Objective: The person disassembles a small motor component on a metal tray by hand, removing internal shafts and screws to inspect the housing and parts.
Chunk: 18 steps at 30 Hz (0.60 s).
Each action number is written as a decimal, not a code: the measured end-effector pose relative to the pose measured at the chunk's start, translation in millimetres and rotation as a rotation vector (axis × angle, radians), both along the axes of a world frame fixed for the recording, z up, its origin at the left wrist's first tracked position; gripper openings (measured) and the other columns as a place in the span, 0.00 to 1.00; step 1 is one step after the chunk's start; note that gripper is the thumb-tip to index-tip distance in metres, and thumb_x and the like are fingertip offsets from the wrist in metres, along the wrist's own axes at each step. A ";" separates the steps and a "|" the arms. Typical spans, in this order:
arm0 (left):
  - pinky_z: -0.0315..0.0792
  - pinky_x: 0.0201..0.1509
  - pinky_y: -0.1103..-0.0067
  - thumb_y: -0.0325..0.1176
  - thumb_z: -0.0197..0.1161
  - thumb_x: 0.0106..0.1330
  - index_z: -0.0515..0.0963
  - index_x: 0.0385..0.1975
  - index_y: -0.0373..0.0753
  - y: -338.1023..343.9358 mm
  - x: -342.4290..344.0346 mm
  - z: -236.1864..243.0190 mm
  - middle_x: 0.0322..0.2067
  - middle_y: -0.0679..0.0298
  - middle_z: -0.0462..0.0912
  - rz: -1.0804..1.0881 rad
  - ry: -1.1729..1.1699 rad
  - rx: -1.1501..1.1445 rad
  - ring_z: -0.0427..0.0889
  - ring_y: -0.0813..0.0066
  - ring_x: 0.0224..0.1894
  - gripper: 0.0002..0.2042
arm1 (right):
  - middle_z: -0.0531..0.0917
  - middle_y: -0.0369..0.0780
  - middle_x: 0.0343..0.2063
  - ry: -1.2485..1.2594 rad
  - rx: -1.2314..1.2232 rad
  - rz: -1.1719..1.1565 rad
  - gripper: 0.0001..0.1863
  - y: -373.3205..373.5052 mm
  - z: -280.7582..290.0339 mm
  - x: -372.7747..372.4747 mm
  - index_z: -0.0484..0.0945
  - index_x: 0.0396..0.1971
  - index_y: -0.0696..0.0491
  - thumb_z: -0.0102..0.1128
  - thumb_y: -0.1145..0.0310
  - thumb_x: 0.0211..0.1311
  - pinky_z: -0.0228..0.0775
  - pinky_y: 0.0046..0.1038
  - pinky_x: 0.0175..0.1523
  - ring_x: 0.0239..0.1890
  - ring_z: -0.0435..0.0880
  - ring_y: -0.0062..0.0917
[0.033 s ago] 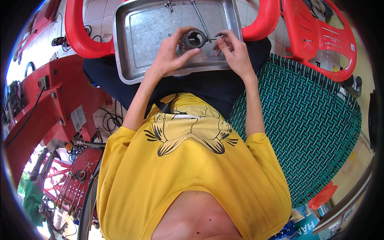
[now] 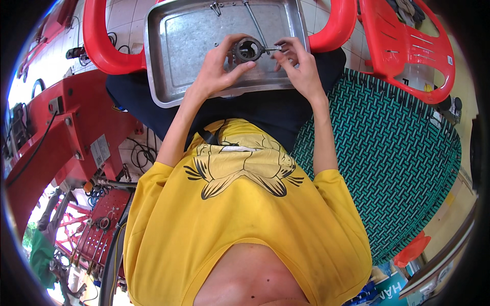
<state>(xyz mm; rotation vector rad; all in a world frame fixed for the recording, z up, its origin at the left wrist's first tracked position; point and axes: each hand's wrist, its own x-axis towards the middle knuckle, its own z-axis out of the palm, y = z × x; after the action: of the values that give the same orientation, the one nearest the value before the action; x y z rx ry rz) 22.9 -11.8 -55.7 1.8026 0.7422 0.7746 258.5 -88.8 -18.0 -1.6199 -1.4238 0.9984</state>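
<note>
A round, dark metal ring-shaped part (image 2: 261, 46) is held over the shallow metal tray (image 2: 186, 43) by my left hand (image 2: 218, 70). Its fingers wrap round the left side and the thumb lies along the lower edge. A bolt (image 2: 269, 49) sticks out sideways from the ring's right side. My right hand (image 2: 300, 65) has its fingertips closed round the outer end of that bolt. Inside the ring, the details are too small to make out. Behind the ring, a long metal rod (image 2: 255, 23) lies slanting across the tray.
Small bolts (image 2: 216, 8) lie at the tray's far side, and a small nut (image 2: 216, 44) is near my left fingers. A red plastic chair (image 2: 115, 56) stands beyond the tray, another red chair (image 2: 408, 46) at right. A green woven seat (image 2: 383, 163) is beside me; red machinery (image 2: 66, 127) stands left.
The fingers of my right hand have shifted slightly at the outer end of the bolt. My left hand and the ring stay in place.
</note>
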 end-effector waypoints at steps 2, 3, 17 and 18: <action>0.78 0.44 0.76 0.38 0.74 0.65 0.73 0.64 0.37 0.3 0.2 -0.8 0.52 0.57 0.86 0.003 -0.011 0.018 0.86 0.69 0.49 0.29 | 0.89 0.39 0.32 -0.023 0.096 -0.002 0.14 -1.9 3.1 -1.9 0.79 0.51 0.55 0.66 0.63 0.74 0.76 0.24 0.36 0.32 0.90 0.23; 0.78 0.44 0.76 0.38 0.74 0.65 0.73 0.64 0.37 0.6 0.6 -1.8 0.52 0.58 0.86 0.004 -0.017 0.038 0.86 0.70 0.49 0.29 | 0.89 0.39 0.32 -0.023 0.053 0.009 0.13 -0.6 1.9 -0.2 0.79 0.50 0.55 0.66 0.63 0.74 0.76 0.24 0.36 0.32 0.91 0.23; 0.78 0.43 0.77 0.37 0.74 0.65 0.73 0.64 0.37 1.3 -0.8 -3.1 0.52 0.58 0.87 0.008 -0.009 0.029 0.86 0.71 0.50 0.28 | 0.89 0.38 0.40 -0.049 0.179 -0.064 0.21 1.0 1.7 -3.5 0.75 0.57 0.55 0.71 0.68 0.69 0.75 0.23 0.34 0.29 0.89 0.20; 0.78 0.43 0.77 0.37 0.75 0.65 0.73 0.64 0.37 1.7 -0.7 -3.3 0.52 0.57 0.87 0.011 -0.014 0.035 0.86 0.71 0.50 0.29 | 0.89 0.39 0.41 -0.020 0.165 -0.068 0.22 1.7 4.4 -4.1 0.74 0.58 0.55 0.71 0.69 0.69 0.75 0.23 0.34 0.29 0.88 0.20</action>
<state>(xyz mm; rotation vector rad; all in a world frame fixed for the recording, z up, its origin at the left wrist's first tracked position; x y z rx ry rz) 22.2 -10.2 -59.1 1.8247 0.7338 0.8107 254.5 -87.0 -13.6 -1.5505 -1.4159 0.8059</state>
